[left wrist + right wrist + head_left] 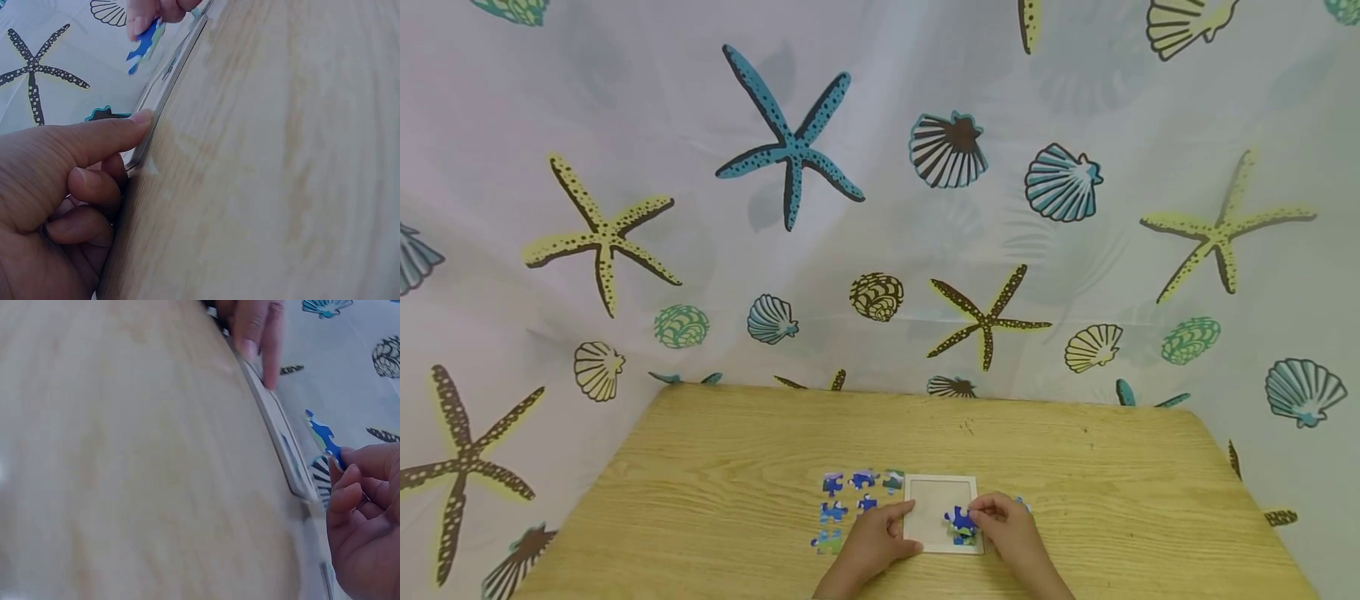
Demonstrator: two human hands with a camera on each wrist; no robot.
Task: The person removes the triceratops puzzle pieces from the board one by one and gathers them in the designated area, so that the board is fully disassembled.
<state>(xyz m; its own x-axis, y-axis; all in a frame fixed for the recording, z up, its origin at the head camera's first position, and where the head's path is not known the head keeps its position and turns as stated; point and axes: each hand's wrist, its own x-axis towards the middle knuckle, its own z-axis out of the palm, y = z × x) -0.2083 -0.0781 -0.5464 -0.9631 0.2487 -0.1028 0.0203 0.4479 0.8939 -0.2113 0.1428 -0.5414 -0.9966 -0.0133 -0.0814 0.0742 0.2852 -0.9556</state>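
A shallow white puzzle tray (925, 492) lies on the table. My left hand (874, 540) holds its left side, thumb and index finger on the rim; in the left wrist view the left hand's (69, 187) other fingers are curled. Over the tray's lower right part, my right hand (1011, 529) pinches a blue jigsaw piece (959, 520) between thumb and fingertips. That same jigsaw piece (322, 434) is tilted and raised off the tray in the right wrist view. Below it, another piece (962, 540) sits in the tray's lower right corner, partly hidden.
Several loose jigsaw pieces (832, 510) lie in rows left of the tray, some partly behind my left hand. Another piece (1022, 503) shows just beyond my right hand. The wooden table (737, 467) meets a curtain (865, 242) printed with shells and starfish.
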